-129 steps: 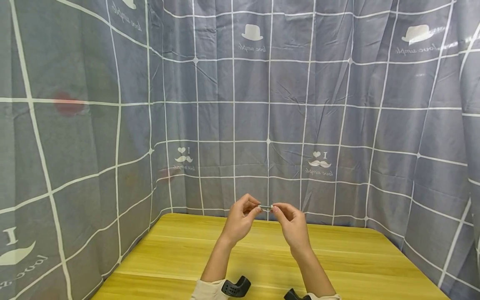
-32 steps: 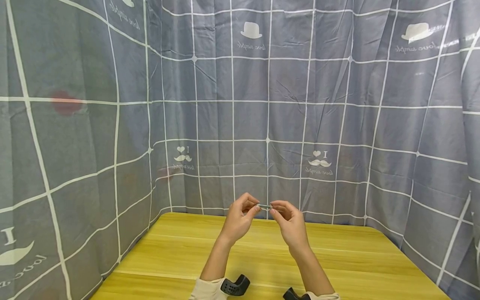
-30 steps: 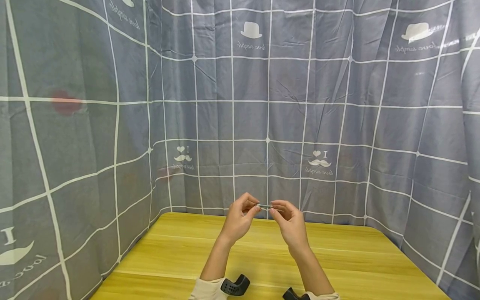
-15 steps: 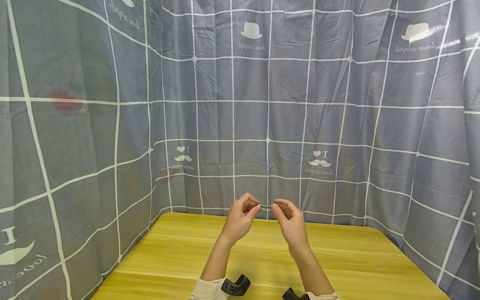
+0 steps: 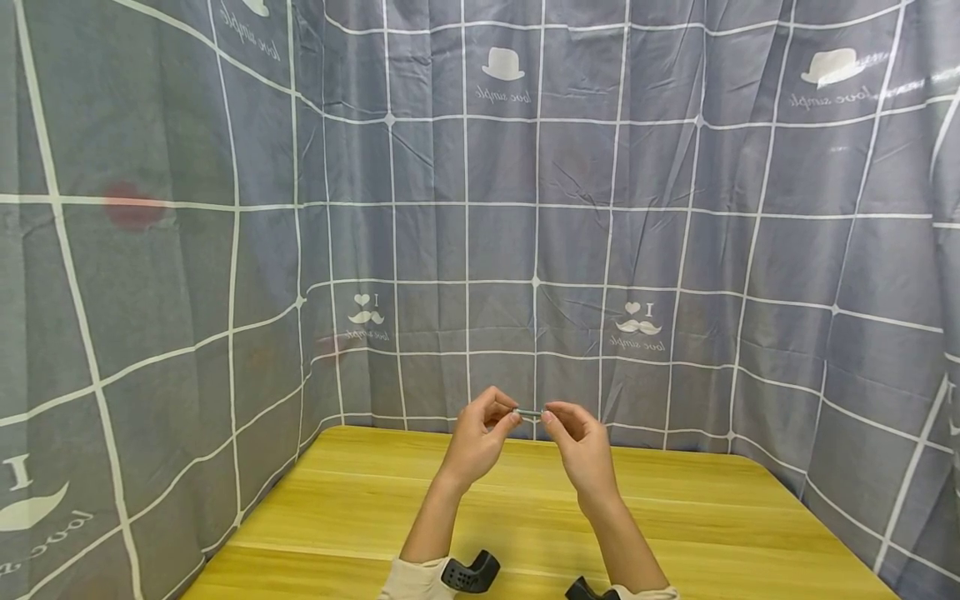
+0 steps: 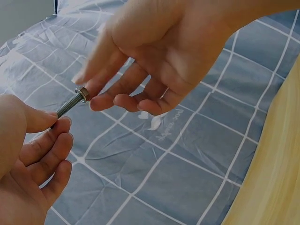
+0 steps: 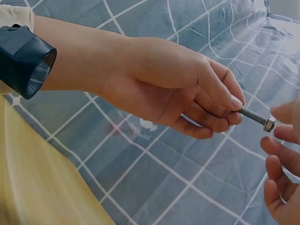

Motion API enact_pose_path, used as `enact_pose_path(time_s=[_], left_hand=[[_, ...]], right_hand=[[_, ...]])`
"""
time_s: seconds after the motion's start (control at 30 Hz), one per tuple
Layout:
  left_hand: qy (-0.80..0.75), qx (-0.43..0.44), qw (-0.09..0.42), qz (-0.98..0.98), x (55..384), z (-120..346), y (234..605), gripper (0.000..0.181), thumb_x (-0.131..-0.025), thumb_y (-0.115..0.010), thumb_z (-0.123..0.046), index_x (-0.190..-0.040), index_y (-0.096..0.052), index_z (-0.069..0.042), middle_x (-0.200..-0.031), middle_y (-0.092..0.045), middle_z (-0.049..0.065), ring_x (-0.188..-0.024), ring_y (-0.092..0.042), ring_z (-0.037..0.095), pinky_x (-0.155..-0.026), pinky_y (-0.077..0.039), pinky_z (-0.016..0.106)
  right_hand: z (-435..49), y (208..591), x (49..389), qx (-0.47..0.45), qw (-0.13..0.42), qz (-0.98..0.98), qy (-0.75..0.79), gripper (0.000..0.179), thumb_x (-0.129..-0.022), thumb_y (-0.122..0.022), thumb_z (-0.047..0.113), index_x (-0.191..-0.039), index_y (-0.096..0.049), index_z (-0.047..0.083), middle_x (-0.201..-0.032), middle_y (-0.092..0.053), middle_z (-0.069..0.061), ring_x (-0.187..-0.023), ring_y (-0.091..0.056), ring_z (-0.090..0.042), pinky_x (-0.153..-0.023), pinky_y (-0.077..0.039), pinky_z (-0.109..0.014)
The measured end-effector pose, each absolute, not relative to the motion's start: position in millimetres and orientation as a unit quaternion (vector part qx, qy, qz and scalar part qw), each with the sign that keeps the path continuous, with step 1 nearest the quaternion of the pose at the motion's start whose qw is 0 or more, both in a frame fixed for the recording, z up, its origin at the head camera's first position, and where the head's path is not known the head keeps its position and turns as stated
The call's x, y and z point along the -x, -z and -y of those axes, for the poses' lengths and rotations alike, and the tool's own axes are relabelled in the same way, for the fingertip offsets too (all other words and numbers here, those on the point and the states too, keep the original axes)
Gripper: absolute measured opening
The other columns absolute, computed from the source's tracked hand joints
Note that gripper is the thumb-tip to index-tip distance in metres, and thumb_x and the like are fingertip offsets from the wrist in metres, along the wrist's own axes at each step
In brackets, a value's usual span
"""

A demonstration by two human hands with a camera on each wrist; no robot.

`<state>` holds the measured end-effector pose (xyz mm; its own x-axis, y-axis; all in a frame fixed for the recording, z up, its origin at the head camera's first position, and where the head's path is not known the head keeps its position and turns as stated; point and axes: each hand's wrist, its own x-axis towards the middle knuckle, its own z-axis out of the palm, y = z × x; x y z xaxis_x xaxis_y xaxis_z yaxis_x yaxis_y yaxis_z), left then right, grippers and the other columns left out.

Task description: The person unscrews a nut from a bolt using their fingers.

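Left hand [image 5: 476, 437] pinches the bolt [image 6: 69, 106] — right hand [image 5: 585, 450], fingers slightly parted round its hex end [image 7: 269, 123], contact unclear. Likely turning; next needs a firm pinch.

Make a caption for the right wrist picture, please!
Left hand pinching a threaded metal bolt, right hand at its hexagonal end.

The bolt [image 7: 254, 116] sits between the left hand [image 5: 476, 442] and the right hand [image 5: 587, 450]. Behind the table [image 5: 360, 500] hangs a curtain [image 5: 573, 242].

Gray curtain [image 5: 577, 158] printed "I" [image 5: 649, 310], heart [image 5: 633, 308], mirrored "love simple" [image 5: 504, 95]
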<state>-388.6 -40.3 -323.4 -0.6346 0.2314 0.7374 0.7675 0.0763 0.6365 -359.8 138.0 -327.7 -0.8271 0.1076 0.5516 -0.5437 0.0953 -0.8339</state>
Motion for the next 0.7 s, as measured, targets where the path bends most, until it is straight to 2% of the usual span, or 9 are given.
enact_pose_path(time_s=[0.13,0.27,0.37,0.47,0.6,0.7], left_hand=[[0.575,0.36,0.231,0.698,387.5,39.9,322.4,0.003,-0.103,-0.064,-0.003,-0.106,-0.064,-0.002,-0.095,-0.073,0.003,-0.092,-0.071,0.023,-0.084,-0.055,0.044],[0.575,0.359,0.232,0.698,387.1,40.2,322.2,0.002,-0.103,-0.064,-0.005,-0.105,-0.065,-0.005,-0.096,-0.073,0.003,-0.092,-0.071,0.022,-0.084,-0.055,0.046],[0.574,0.358,0.233,0.698,386.5,40.4,322.3,0.005,-0.103,-0.063,-0.003,-0.105,-0.065,-0.007,-0.096,-0.073,0.003,-0.092,-0.071,0.022,-0.084,-0.055,0.045],[0.572,0.36,0.232,0.699,386.4,40.3,322.3,0.003,-0.103,-0.063,-0.003,-0.105,-0.065,-0.005,-0.096,-0.073,0.003,-0.092,-0.071,0.022,-0.084,-0.055,0.043],[0.573,0.363,0.232,0.697,386.2,40.5,321.6,0.003,-0.103,-0.063,-0.003,-0.105,-0.064,-0.002,-0.096,-0.073,0.004,-0.092,-0.071,0.023,-0.084,-0.055,0.044],[0.573,0.364,0.233,0.696,386.8,40.7,321.9,0.003,-0.103,-0.063,-0.002,-0.106,-0.064,-0.002,-0.096,-0.073,0.004,-0.092,-0.071,0.023,-0.085,-0.054,0.048]], right_hand=[[-138.2,327.7,359.7,-0.157,0.25,0.694,-0.657,0.018,-0.102,-0.068,0.007,-0.116,-0.071,-0.004,-0.109,-0.071,-0.018,-0.102,-0.063,-0.028,-0.089,-0.048,-0.033],[-138.0,327.0,358.9,-0.164,0.25,0.69,-0.659,0.019,-0.101,-0.067,0.003,-0.119,-0.07,-0.002,-0.117,-0.069,-0.022,-0.105,-0.063,-0.029,-0.091,-0.049,-0.033],[-138.0,327.0,358.6,-0.162,0.249,0.693,-0.658,0.024,-0.102,-0.068,0.008,-0.123,-0.068,-0.001,-0.12,-0.069,-0.019,-0.109,-0.063,-0.027,-0.094,-0.049,-0.033],[-137.9,327.7,359.3,-0.159,0.249,0.694,-0.656,0.024,-0.102,-0.068,0.011,-0.122,-0.069,-0.002,-0.117,-0.071,-0.015,-0.109,-0.065,-0.024,-0.094,-0.049,-0.035],[-137.7,328.4,360.5,-0.166,0.252,0.691,-0.658,0.019,-0.101,-0.068,0.005,-0.117,-0.07,-0.005,-0.11,-0.072,-0.016,-0.102,-0.065,-0.024,-0.09,-0.049,-0.034],[-137.7,328.3,360.8,-0.17,0.253,0.689,-0.658,0.021,-0.099,-0.069,0.002,-0.119,-0.069,-0.005,-0.113,-0.071,-0.017,-0.102,-0.064,-0.025,-0.089,-0.051,-0.03]])
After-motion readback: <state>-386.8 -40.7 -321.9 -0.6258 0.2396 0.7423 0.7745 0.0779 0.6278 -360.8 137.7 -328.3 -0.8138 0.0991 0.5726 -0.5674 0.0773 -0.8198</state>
